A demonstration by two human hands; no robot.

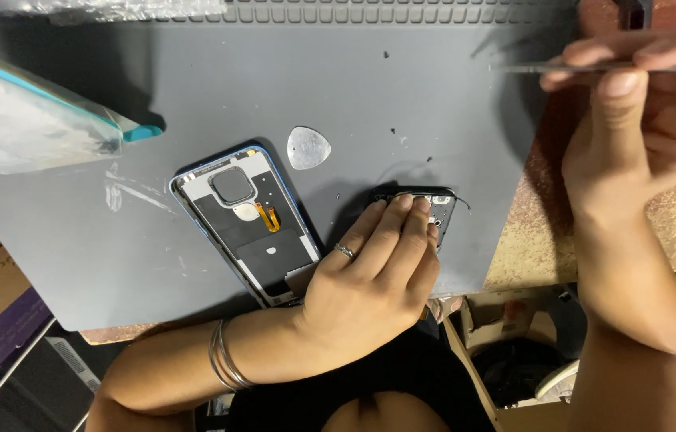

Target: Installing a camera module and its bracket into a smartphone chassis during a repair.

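On the grey mat (194, 88), the left hand (370, 272) presses flat, fingers extended, on the black phone body (438, 210) right of the blue back cover (246, 224), while the right hand (642, 120) pinches metal tweezers (538, 69).

I see my left hand (374, 268) pressing a dark phone body (426, 210) flat near the grey mat's (194, 88) right edge; my right hand (646, 104) pinches tweezers (546, 68).
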